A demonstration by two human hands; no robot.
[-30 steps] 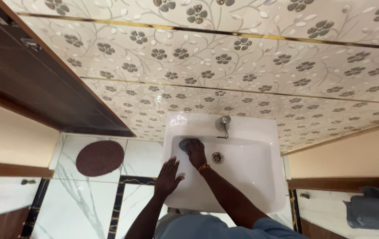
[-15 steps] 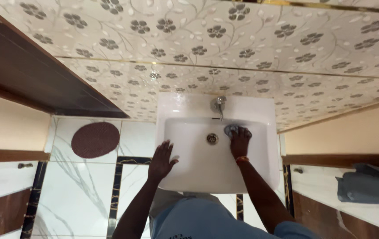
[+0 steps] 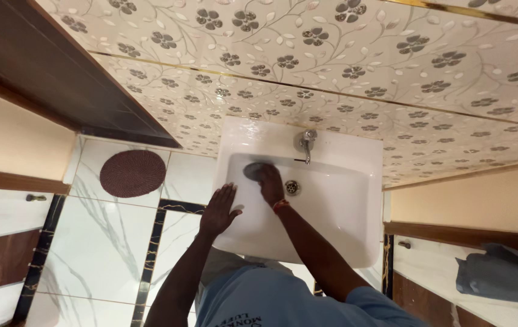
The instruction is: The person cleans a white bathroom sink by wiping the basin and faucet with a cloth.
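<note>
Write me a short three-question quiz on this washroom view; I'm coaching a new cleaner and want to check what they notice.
1. True or false: the left hand rests flat on the front rim of the white ceramic washbasin.
2. What does the right hand press against the inside of the basin? A) a grey scrubbing pad B) a yellow brush C) a bar of soap
3. Fill in: the round brown mat lies on the white marble-look floor to the ____ of the basin.

Key: 1 true; 2 A; 3 left. The chrome tap shows no water running.
</note>
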